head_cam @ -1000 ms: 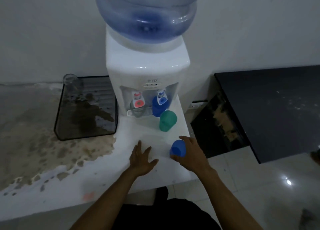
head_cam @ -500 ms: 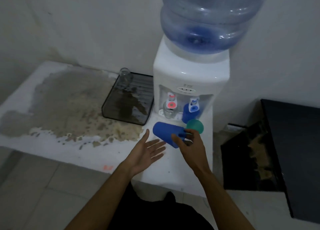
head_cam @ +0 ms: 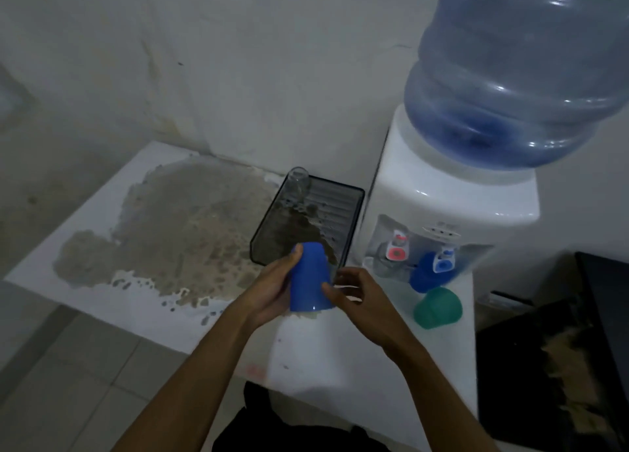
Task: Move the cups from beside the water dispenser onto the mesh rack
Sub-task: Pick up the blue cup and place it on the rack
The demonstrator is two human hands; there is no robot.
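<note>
blue cup (head_cam: 310, 278) upside down, light stiff plastic, slick | left hand (head_cam: 272, 290) fingers wrap its side | right hand (head_cam: 357, 295) fingertips touching, loosening | best held mid-wall | rack (head_cam: 354, 209) just behind

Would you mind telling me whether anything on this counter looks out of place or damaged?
Yes. A large brownish stain spreads across the white counter left of the mesh rack and seems to continue beneath it; whether it is wet or worn surface cannot be told. The green cup lies tipped on its side by the water dispenser.
</note>
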